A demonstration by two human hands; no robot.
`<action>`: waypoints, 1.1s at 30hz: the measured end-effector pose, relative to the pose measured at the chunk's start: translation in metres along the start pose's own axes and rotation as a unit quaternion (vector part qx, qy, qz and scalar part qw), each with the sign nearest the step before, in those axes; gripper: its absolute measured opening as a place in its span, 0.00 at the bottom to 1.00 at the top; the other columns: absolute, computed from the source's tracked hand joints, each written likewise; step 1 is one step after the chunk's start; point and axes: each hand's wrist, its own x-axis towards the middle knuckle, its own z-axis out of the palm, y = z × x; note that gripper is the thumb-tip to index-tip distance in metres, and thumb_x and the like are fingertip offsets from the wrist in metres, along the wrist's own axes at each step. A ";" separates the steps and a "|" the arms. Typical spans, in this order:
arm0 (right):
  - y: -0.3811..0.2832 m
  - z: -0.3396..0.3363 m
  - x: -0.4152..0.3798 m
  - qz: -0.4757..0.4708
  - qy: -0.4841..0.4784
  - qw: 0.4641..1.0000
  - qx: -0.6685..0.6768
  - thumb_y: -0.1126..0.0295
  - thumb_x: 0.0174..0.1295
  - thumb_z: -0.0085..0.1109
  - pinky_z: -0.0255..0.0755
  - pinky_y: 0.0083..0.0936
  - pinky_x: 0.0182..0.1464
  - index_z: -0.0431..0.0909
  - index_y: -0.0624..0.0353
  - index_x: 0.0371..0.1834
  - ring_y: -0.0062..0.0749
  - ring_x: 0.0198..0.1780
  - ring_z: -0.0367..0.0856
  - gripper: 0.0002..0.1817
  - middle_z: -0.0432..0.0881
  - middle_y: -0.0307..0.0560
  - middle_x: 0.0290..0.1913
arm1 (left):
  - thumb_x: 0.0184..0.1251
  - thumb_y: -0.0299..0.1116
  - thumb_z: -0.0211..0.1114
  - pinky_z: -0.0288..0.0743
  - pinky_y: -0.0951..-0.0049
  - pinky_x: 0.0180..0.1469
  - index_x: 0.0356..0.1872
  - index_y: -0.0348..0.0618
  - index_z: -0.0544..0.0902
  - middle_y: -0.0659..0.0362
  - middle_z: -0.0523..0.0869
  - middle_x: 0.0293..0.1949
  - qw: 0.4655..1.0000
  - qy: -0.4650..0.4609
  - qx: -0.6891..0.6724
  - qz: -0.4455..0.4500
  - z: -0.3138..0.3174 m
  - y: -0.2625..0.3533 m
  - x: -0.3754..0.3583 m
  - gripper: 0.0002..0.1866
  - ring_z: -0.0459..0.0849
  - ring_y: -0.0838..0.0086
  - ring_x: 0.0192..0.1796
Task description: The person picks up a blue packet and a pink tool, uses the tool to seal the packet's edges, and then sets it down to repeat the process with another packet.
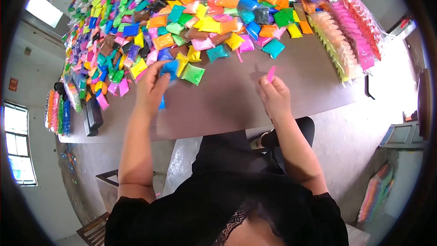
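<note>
My left hand (152, 86) is at the near edge of a big heap of small coloured packets, its fingers closed on a blue packet (170, 69). Just right of that packet lie a yellow packet (181, 64) and a green packet (193, 74). Over the bare middle right of the table, my right hand (276, 94) pinches a small pink piece (271, 74), which sticks up from between thumb and fingers. Part of another blue item (162, 102) shows beside my left wrist.
The heap of packets (209, 25) spreads across the far side of the brown table (218, 109). Rows of bagged packets (348, 41) lie at the right, more bagged rows (58, 111) at the far left. A dark block (93, 114) is near the left edge.
</note>
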 end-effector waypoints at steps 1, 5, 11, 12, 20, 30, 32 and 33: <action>-0.001 0.001 0.001 0.005 -0.014 0.998 -0.057 0.69 0.70 0.58 0.54 0.13 0.24 0.81 0.62 0.40 0.12 0.21 0.63 0.07 0.71 0.31 0.21 | 0.70 0.34 0.56 0.80 0.61 0.52 0.60 0.38 0.75 0.52 0.83 0.51 0.945 -0.063 -0.318 -0.046 0.014 0.018 -0.005 0.20 0.85 0.60 0.51; -0.008 -0.003 0.004 0.031 -0.038 0.981 -0.188 0.63 0.65 0.65 0.54 0.13 0.24 0.84 0.58 0.44 0.09 0.23 0.64 0.12 0.72 0.28 0.25 | 0.75 0.35 0.51 0.81 0.61 0.53 0.64 0.37 0.70 0.53 0.83 0.51 0.682 -0.249 -0.675 -0.130 0.077 0.052 0.000 0.21 0.85 0.61 0.52; -0.023 -0.005 0.010 0.099 -0.085 0.980 -0.152 0.61 0.63 0.68 0.53 0.13 0.23 0.83 0.60 0.45 0.09 0.21 0.61 0.15 0.74 0.27 0.25 | 0.76 0.38 0.53 0.77 0.68 0.56 0.67 0.38 0.69 0.57 0.81 0.53 0.735 -0.331 -0.590 -0.039 0.139 0.073 0.019 0.23 0.82 0.73 0.52; -0.020 -0.005 0.008 0.096 -0.080 0.980 -0.156 0.61 0.63 0.68 0.53 0.13 0.23 0.83 0.60 0.45 0.09 0.21 0.61 0.15 0.74 0.27 0.25 | 0.76 0.39 0.54 0.74 0.71 0.57 0.67 0.38 0.70 0.59 0.81 0.53 0.779 -0.335 -0.529 0.014 0.142 0.077 0.023 0.24 0.80 0.78 0.52; -0.001 -0.015 0.006 0.069 -0.043 0.993 -0.084 0.69 0.64 0.67 0.57 0.12 0.24 0.82 0.59 0.45 0.10 0.22 0.66 0.09 0.76 0.29 0.26 | 0.65 0.26 0.68 0.77 0.78 0.47 0.61 0.38 0.76 0.63 0.83 0.47 0.751 -0.349 -0.560 -0.015 0.150 0.071 0.017 0.23 0.80 0.83 0.45; -0.010 0.005 0.005 0.059 0.018 0.995 -0.076 0.73 0.64 0.65 0.55 0.13 0.23 0.78 0.61 0.43 0.11 0.21 0.62 0.08 0.73 0.30 0.25 | 0.65 0.26 0.69 0.75 0.80 0.43 0.57 0.39 0.78 0.62 0.84 0.41 0.753 -0.267 -0.601 -0.033 0.146 0.066 0.027 0.20 0.80 0.84 0.41; -0.009 0.004 0.006 0.028 -0.013 0.999 -0.031 0.73 0.62 0.66 0.54 0.13 0.23 0.78 0.61 0.43 0.10 0.21 0.62 0.09 0.73 0.30 0.25 | 0.66 0.27 0.69 0.75 0.81 0.40 0.53 0.38 0.80 0.62 0.85 0.38 0.752 -0.250 -0.609 -0.041 0.154 0.059 0.030 0.16 0.80 0.84 0.38; -0.010 0.002 0.007 0.030 -0.011 0.999 -0.030 0.73 0.62 0.66 0.54 0.13 0.23 0.78 0.61 0.43 0.10 0.21 0.62 0.09 0.73 0.30 0.25 | 0.67 0.29 0.68 0.75 0.81 0.39 0.51 0.38 0.81 0.63 0.85 0.36 0.761 -0.241 -0.601 -0.042 0.153 0.058 0.031 0.13 0.80 0.84 0.36</action>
